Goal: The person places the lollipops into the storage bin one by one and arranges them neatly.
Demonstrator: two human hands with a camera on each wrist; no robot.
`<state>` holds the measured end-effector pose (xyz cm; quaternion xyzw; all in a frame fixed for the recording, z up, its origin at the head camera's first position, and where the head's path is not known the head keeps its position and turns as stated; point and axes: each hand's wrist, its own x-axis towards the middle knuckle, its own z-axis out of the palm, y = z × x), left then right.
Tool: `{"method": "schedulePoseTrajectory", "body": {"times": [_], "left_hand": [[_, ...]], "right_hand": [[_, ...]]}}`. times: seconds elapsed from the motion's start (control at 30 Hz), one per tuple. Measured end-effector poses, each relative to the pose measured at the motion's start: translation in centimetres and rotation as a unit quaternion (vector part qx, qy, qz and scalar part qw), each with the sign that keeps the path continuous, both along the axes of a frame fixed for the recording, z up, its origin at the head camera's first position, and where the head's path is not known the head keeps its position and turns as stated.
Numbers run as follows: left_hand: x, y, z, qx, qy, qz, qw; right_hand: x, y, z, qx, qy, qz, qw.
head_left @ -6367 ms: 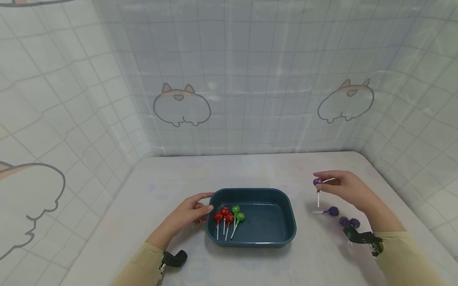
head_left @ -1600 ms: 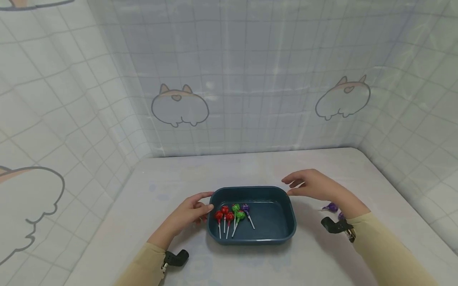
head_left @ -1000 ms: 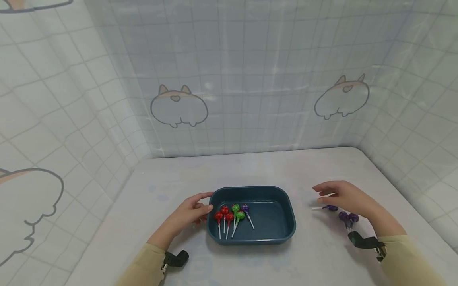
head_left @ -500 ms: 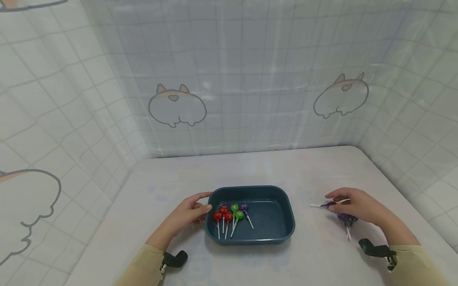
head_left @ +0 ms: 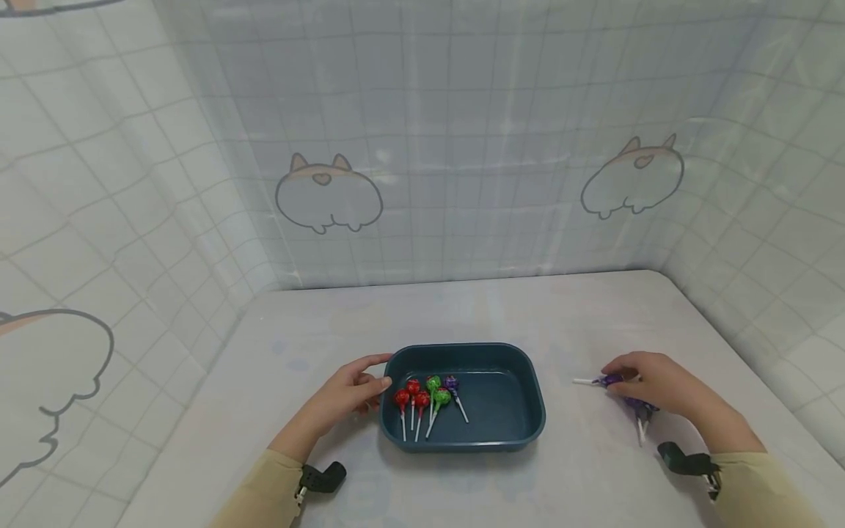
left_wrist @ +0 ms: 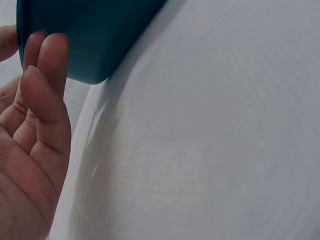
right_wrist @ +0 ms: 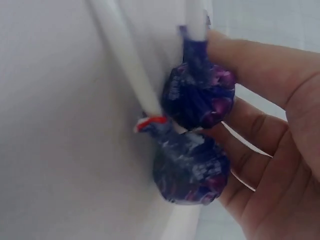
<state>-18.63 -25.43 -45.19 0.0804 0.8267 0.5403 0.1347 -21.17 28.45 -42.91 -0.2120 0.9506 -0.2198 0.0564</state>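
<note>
My left hand (head_left: 350,392) holds the left rim of a dark teal tray (head_left: 538,392), thumb over the rim and fingers against the outer wall (left_wrist: 82,45). In the tray lie several red lollipops (head_left: 401,398), two green lollipops (head_left: 441,398) and one purple lollipop (head_left: 452,383). Right of the tray, my right hand (head_left: 660,381) pinches the wrapped head of a purple lollipop (head_left: 612,379) on the table, its white stick pointing left. Two more purple lollipops (right_wrist: 192,167) sit close under that hand, partly hidden by it in the head view.
The white table (head_left: 370,315) reaches back to a grid-patterned curtain (head_left: 455,183) with cartoon animal prints; similar curtains stand at both sides. Black straps with camera mounts (head_left: 323,478) are on both wrists.
A purple lollipop once held by my right hand now lies in the tray. That hand has since moved right and down to another purple lollipop. The left hand keeps its place.
</note>
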Motion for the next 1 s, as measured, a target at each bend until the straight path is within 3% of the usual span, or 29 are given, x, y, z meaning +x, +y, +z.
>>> {"method": "schedulePoseTrajectory", "body": {"times": [0.33, 0.5, 0.73, 1.0], "left_hand": [[0.1, 0.1, 0.1, -0.003, 0.000, 0.003, 1.0000], [0.1, 0.0, 0.1, -0.003, 0.003, 0.002, 1.0000], [0.1, -0.1, 0.0, 0.007, 0.000, -0.001, 1.0000], [0.2, 0.0, 0.0, 0.004, 0.000, 0.002, 1.0000]], "right_hand": [[-0.1, -0.9, 1.4, -0.064, 0.085, -0.032, 0.994], [-0.2, -1.5, 1.9, -0.066, 0.114, -0.016, 0.991], [-0.3, -2.7, 2.7, -0.094, 0.091, -0.023, 0.991], [-0.4, -4.0, 3.7, -0.145, 0.026, -0.038, 0.988]]}}
